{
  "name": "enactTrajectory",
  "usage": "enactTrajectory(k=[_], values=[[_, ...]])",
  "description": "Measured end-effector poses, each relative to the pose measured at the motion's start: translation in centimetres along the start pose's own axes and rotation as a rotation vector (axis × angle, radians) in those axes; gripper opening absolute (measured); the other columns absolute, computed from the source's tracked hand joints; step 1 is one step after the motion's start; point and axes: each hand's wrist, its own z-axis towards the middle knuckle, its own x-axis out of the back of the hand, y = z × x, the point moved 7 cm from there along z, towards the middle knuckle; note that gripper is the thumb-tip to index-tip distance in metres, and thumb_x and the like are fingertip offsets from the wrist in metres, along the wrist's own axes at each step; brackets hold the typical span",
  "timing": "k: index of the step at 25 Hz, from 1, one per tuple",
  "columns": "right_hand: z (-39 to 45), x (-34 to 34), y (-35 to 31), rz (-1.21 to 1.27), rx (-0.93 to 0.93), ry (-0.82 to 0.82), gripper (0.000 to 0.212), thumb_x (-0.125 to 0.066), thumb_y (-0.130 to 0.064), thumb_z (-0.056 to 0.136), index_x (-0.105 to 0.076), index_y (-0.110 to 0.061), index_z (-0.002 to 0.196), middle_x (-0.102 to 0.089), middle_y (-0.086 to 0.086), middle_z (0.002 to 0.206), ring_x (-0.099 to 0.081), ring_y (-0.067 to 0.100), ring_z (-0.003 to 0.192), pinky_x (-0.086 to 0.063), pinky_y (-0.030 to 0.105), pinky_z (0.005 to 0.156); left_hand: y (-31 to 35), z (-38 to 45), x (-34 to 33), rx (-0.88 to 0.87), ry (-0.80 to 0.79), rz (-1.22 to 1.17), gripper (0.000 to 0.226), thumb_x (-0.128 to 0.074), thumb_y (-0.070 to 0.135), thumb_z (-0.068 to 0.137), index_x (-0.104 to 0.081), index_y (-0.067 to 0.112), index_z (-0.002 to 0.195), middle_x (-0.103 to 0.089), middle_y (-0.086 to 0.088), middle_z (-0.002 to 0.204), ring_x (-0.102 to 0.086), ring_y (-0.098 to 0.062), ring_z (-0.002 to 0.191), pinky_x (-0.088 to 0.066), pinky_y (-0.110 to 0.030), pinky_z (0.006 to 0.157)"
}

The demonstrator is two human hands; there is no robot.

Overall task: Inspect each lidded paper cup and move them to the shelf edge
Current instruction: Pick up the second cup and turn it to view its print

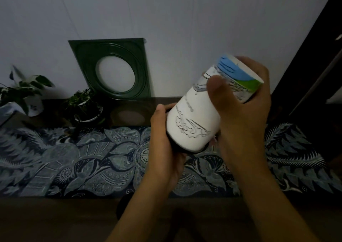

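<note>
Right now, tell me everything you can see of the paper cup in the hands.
The paper cup is white with grey line drawings of clouds and a blue and green band near its base end. It is held in the air above the patterned cloth, tilted, base up and to the right, dark lid end down and to the left. The left hand cups the lid end; the right hand wraps the base end, thumb across the print. Contents cannot be seen.

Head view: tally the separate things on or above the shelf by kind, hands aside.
Paper cup, held in both hands: 1
Potted plants, one and another: 2
Green square frame leaning on the wall: 1
Patterned cloth: 1
Total: 5
</note>
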Motion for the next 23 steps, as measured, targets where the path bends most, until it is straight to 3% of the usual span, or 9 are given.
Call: enactTrajectory(k=[3,6,8,10,13,15,16,20,23], values=[[0.8,-1.1,-0.4,0.019,-0.035,-0.315,0.076,-0.088,-0.043,0.069,-0.05,-0.013,0.127,-0.06,0.028,0.126,-0.065,0.045,0.111,-0.055,0.063,0.091,-0.9,-0.3,-0.9,0.322,-0.17,-0.091,0.058,-0.048,0.057,0.092,-0.074,0.009,0.111,-0.075,-0.024,0.099,-0.073,-0.04,0.076,-0.061,-0.04,0.054],[0.9,-1.6,-0.7,0.033,-0.073,-0.476,0.086,-0.084,-0.052,0.068,-0.047,-0.008,0.131,-0.059,0.031,0.127,-0.067,0.044,0.11,-0.056,0.059,0.091,-1.6,-1.1,-1.7,0.515,-0.298,-0.111,0.062,-0.062,0.054,0.079,-0.07,0.003,0.112,-0.07,-0.026,0.099,-0.07,-0.04,0.074,-0.061,-0.034,0.053],[0.9,-1.4,-0.6,0.017,-0.05,-0.43,0.085,-0.084,-0.054,0.067,-0.049,-0.006,0.128,-0.059,0.031,0.127,-0.064,0.047,0.112,-0.053,0.066,0.093,-1.7,-1.0,-1.5,0.497,-0.287,-0.139,0.061,-0.054,0.057,0.086,-0.072,0.005,0.112,-0.072,-0.025,0.101,-0.07,-0.041,0.077,-0.061,-0.036,0.054],[0.9,-1.0,-0.7,-0.012,0.016,-0.3,0.083,-0.082,-0.055,0.068,-0.049,-0.005,0.125,-0.059,0.03,0.125,-0.062,0.047,0.113,-0.052,0.067,0.092,-1.6,-0.6,-0.9,0.372,-0.203,-0.136,0.06,-0.044,0.061,0.094,-0.076,0.012,0.11,-0.076,-0.022,0.104,-0.072,-0.041,0.083,-0.063,-0.04,0.057],[0.3,-0.2,-0.8,-0.07,0.069,-0.029,0.072,-0.086,-0.048,0.07,-0.052,-0.009,0.121,-0.064,0.019,0.116,-0.068,0.034,0.107,-0.058,0.05,0.089,-0.8,-0.1,-0.5,0.083,-0.052,-0.06,0.049,-0.047,0.061,0.091,-0.079,0.027,0.104,-0.079,-0.012,0.109,-0.077,-0.028,0.091,-0.063,-0.041,0.066],[-0.1,0.2,-0.7,-0.059,0.066,0.096,0.058,-0.083,-0.038,0.072,-0.054,-0.015,0.116,-0.067,0.001,0.107,-0.07,0.014,0.097,-0.059,0.031,0.081,-0.4,-0.1,-0.2,-0.03,0.011,-0.011,0.043,-0.046,0.06,0.094,-0.077,0.031,0.103,-0.079,-0.007,0.11,-0.078,-0.022,0.092,-0.062,-0.036,0.064],[-0.2,0.3,-0.7,-0.056,0.068,0.108,0.056,-0.082,-0.037,0.072,-0.054,-0.016,0.116,-0.067,-0.002,0.105,-0.07,0.01,0.095,-0.058,0.028,0.079,-0.4,-0.1,-0.1,-0.039,0.019,-0.009,0.044,-0.044,0.058,0.096,-0.075,0.03,0.107,-0.079,-0.007,0.111,-0.077,-0.023,0.092,-0.062,-0.036,0.063],[0.6,-0.3,-0.4,-0.003,-0.011,-0.153,0.077,-0.086,-0.053,0.066,-0.052,-0.015,0.123,-0.064,0.022,0.119,-0.067,0.037,0.11,-0.057,0.056,0.089,-1.2,-0.1,-0.3,0.242,-0.116,-0.06,0.06,-0.044,0.059,0.096,-0.068,0.012,0.124,-0.074,-0.021,0.113,-0.073,-0.039,0.09,-0.061,-0.04,0.058],[1.0,-1.0,-0.4,0.017,-0.071,-0.402,0.084,-0.085,-0.054,0.066,-0.049,-0.011,0.129,-0.062,0.03,0.123,-0.065,0.046,0.111,-0.054,0.066,0.091,-1.8,-1.0,-1.8,0.498,-0.324,-0.107,0.064,-0.064,0.055,0.084,-0.067,0.004,0.121,-0.071,-0.026,0.105,-0.069,-0.041,0.082,-0.061,-0.034,0.051]])
